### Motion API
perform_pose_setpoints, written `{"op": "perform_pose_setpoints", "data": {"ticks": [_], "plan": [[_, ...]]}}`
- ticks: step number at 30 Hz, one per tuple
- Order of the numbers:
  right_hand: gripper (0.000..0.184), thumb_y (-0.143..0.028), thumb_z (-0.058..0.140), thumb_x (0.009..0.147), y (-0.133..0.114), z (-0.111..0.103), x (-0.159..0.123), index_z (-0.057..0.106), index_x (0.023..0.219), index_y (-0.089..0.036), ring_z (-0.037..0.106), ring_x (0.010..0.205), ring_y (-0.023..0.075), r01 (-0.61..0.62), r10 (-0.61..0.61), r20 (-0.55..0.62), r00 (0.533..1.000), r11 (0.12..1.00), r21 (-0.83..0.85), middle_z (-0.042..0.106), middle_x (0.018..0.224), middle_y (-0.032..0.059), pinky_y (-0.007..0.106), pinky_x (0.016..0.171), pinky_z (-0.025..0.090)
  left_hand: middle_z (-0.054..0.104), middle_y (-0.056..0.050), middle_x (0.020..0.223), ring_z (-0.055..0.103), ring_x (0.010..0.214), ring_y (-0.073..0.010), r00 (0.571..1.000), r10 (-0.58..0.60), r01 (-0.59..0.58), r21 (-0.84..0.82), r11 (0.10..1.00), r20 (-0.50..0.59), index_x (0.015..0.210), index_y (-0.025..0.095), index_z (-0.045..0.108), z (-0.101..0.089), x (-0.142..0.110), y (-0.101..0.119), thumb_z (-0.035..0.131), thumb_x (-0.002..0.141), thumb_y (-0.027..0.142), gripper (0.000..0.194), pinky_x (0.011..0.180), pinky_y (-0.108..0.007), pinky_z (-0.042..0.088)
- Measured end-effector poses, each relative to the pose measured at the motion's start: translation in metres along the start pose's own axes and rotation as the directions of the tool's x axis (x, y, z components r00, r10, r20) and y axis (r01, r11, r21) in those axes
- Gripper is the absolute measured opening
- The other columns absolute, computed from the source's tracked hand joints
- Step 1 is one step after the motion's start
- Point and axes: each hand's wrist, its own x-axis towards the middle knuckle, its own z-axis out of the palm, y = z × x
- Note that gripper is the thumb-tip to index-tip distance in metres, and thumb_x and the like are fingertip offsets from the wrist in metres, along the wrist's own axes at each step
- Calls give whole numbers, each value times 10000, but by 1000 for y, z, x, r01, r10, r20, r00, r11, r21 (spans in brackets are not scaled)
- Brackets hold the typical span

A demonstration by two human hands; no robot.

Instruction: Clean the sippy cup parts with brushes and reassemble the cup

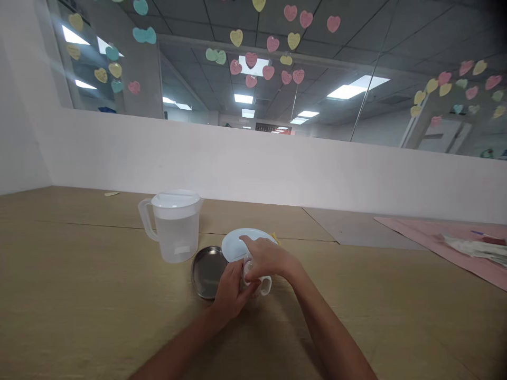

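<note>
My left hand (232, 293) is wrapped round the left side of a small, pale, see-through cup (266, 285), whose handle points right. Over the cup's mouth is my right hand (270, 257), its thumb side uppermost and one digit sticking out to the left. Its other fingers curl down at the rim, and whatever they hold is hidden. Just behind the hands lies a white plate (234, 248), partly covered by them. A round metal dish (209, 272) sits left of the cup, close to my left hand.
A lidded, clear plastic pitcher (177, 232) with liquid in it stands at the left. Something small and yellow (276, 238) shows behind the plate. On the right, a pink mat (428, 235) carries a white bundle (475, 248). A white wall (253, 169) bounds the wooden table (99, 295).
</note>
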Motion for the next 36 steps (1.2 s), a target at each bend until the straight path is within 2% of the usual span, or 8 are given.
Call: {"op": "perform_pose_setpoints", "data": {"ticks": [9,14,18,22,26,29,32,36], "plan": [[1081,-318,664,569,1,0,-7,66,1434,-66,511,1024,326,-60,57,50,997,996,68,570,1099,212,337,707,409,639,-72,846,596,790,-220,984,-13,16,17,1000,-180,969,182,569,16,-2,1,534,753,404,312,719,-372,493],[1127,-388,714,545,8,2,-3,88,1436,-94,495,1064,351,-39,34,49,998,994,101,545,1149,228,372,758,408,650,-65,841,609,796,-220,987,-11,13,9,1000,-160,1000,190,585,17,-3,-4,554,743,398,332,734,-374,502],[1161,-437,755,532,30,-6,-2,57,1439,-242,562,987,258,-27,-11,132,991,960,279,571,1141,110,319,768,426,621,-103,1071,590,962,-243,989,-38,38,-5,999,-141,1204,193,477,14,-6,-9,602,734,440,546,816,-389,486],[1132,-492,717,607,54,-19,-10,-7,1437,-231,587,906,184,-41,-5,95,996,875,483,565,1137,91,280,742,448,508,-162,1251,518,1109,-279,985,35,-31,24,999,-168,1317,175,339,11,-6,-14,623,697,525,766,881,-406,454],[991,-499,706,620,57,-23,-15,185,1421,-239,584,898,177,18,-65,97,993,907,421,592,1089,64,277,758,446,543,-171,1202,535,1067,-287,972,160,-128,181,975,-171,1305,152,342,10,-4,-16,619,680,555,794,922,-467,404],[864,-519,701,602,43,-15,-12,368,1348,-240,592,859,191,85,-120,109,987,957,278,628,1002,49,283,738,442,630,-125,1046,569,977,-269,975,182,-132,319,938,-131,1171,168,487,11,-2,-12,608,714,491,573,984,-523,304],[689,-565,667,607,30,-7,-5,549,1186,-211,590,858,223,104,-112,51,992,985,134,640,960,73,291,694,439,654,-72,879,570,910,-237,984,164,-130,335,933,-76,985,191,585,12,-1,-8,581,755,435,335,981,-487,303],[517,-577,604,676,31,-6,0,615,1037,-207,596,616,147,117,-147,142,979,972,203,649,824,33,239,554,422,639,-82,900,537,932,-249,980,189,-165,281,945,-58,993,191,588,10,-2,-7,576,764,448,344,885,-428,386]]}}
